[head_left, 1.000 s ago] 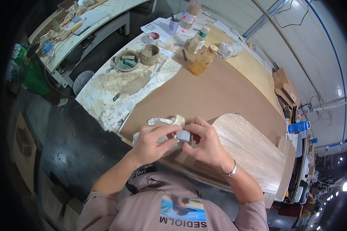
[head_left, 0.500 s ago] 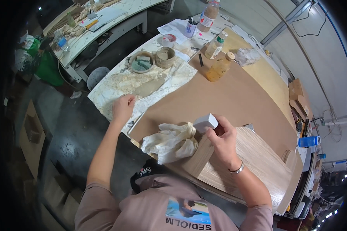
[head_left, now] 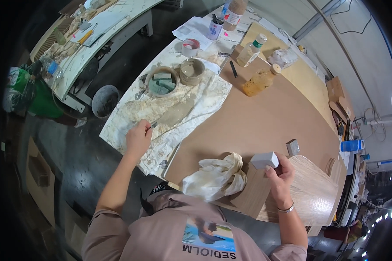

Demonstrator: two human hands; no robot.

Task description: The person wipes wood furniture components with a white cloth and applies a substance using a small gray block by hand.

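Since a second ago, the left hand (head_left: 139,140) has left the white block (head_left: 264,160) and gone over to the stained sheet (head_left: 215,89); the right hand (head_left: 282,176) now has the block alone. The white block is held above the left end of the wood-grain piece (head_left: 315,182), just to the right of the crumpled cloth (head_left: 215,176). The right thumb and fingers stand apart by the block's thickness, pressing on its right end, so its left end juts out freely. The left fingers are drawn together around a dark handle (head_left: 153,125); whether the flat grey shape (head_left: 175,114) beyond belongs to it, I cannot tell.

The cloth lies at the near edge of the brown board (head_left: 222,126), and a small metallic block (head_left: 293,147) stands beside the far edge of the wood-grain piece. A broad stretch of brown board runs from the white block to the yellowish bottle (head_left: 259,82), giving room to move away from the body. Near the board's far-left corner are a dark strip (head_left: 233,68) and a green-necked bottle (head_left: 249,53). The sheet reaches the left edge of the worktable (head_left: 165,54) and laps the board's left edge; at its far side sit a bowl (head_left: 147,81) of green pieces (head_left: 163,87) and a round pot (head_left: 191,81), close together.
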